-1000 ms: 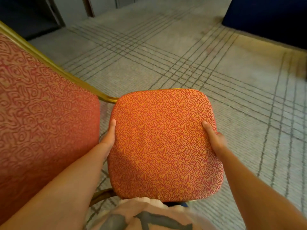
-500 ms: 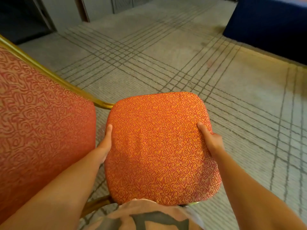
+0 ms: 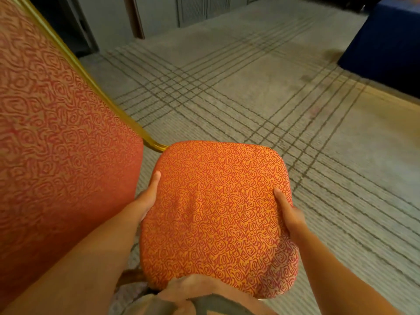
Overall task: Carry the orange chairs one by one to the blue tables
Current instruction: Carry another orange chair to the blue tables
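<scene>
Orange patterned fabric covers the seat (image 3: 216,214) of the orange chair (image 3: 204,235), which is held just in front of the person's body with its seat facing up toward the camera. The left hand (image 3: 147,198) grips the seat's left edge: its thumb lies straight along the side of the cushion, and the other fingers are curled underneath, out of sight. The right hand (image 3: 289,215) grips the opposite edge, thumb pressed onto the top of the fabric near the right rim, with the remaining fingers wrapped below the cushion and hidden. Both bare forearms reach forward from the lower corners of the view and angle inward, so the seat sits squarely between the two hands, its near edge touching the person's shirt (image 3: 181,296). The chair's backrest (image 3: 56,137), in the same swirled orange fabric, rises large along the left side, and its gold frame (image 3: 95,80) runs diagonally down to meet the seat's far left corner. Whether the legs touch the floor cannot be seen. Beneath and beyond the chair spreads a grey carpet (image 3: 261,92) crossed by bands of dark lines. A blue table (image 3: 386,42), draped to the floor, stands at the carpet's far right corner, well apart from the chair. A pale wall (image 3: 159,12) with a dark post closes the carpet's far edge.
</scene>
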{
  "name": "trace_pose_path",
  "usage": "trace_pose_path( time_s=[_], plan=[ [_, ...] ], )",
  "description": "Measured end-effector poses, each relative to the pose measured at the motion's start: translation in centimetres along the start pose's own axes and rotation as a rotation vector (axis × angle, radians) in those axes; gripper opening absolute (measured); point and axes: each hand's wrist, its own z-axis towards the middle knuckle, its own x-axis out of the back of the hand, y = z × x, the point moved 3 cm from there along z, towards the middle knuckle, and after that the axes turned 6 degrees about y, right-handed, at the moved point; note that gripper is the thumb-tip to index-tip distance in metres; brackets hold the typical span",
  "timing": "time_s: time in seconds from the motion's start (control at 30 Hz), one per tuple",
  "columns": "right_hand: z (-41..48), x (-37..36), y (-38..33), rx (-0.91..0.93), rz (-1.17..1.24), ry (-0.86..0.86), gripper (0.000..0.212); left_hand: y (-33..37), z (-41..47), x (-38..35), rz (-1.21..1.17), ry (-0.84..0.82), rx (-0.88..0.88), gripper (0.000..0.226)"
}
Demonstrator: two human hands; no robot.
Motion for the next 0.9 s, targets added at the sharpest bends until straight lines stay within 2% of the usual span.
trace_pose_path(
  time_s=[0.03,0.13,0.17,0.3,0.47,0.6,0.77,0.8,0.9],
  plan=[
    [1.4,-0.9,-1.7,-0.001,-0.009,0.011,0.118,2.0,1.5,-0.3,0.011,0.013,-0.004,0.124],
    [4.3,-3.6,-6.7,0.011,0.008,0.032,0.09,8.1,7.3,-0.9,0.024,0.0,-0.016,0.126],
    [5.4,-4.5,-8.2,0.009,0.01,0.041,0.089,10.5,8.7,-1.0,0.041,-0.005,-0.022,0.127],
    [10.2,-7.5,-15.6,0.038,-0.005,0.068,0.092,20.1,11.4,-1.8,0.069,-0.013,-0.069,0.127],
    [15.4,-10.3,-22.9,0.072,-0.07,0.099,0.11,26.3,18.1,-2.5,0.074,-0.067,-0.015,0.124],
    [20.2,-13.0,-27.1,0.049,-0.069,0.073,0.101,31.3,21.3,-4.6,0.076,-0.073,0.011,0.133],
    [27.7,-15.8,-33.6,0.03,-0.052,0.046,0.1,39.0,27.5,-7.8,0.057,-0.041,-0.013,0.133],
    [28.0,-16.3,-34.6,0.048,-0.067,0.032,0.103,40.2,27.3,-8.0,0.049,-0.019,-0.013,0.135],
    [34.1,-17.6,-41.2,0.08,-0.054,0.027,0.126,47.0,30.2,-10.9,0.019,0.001,0.003,0.134]
  ],
)
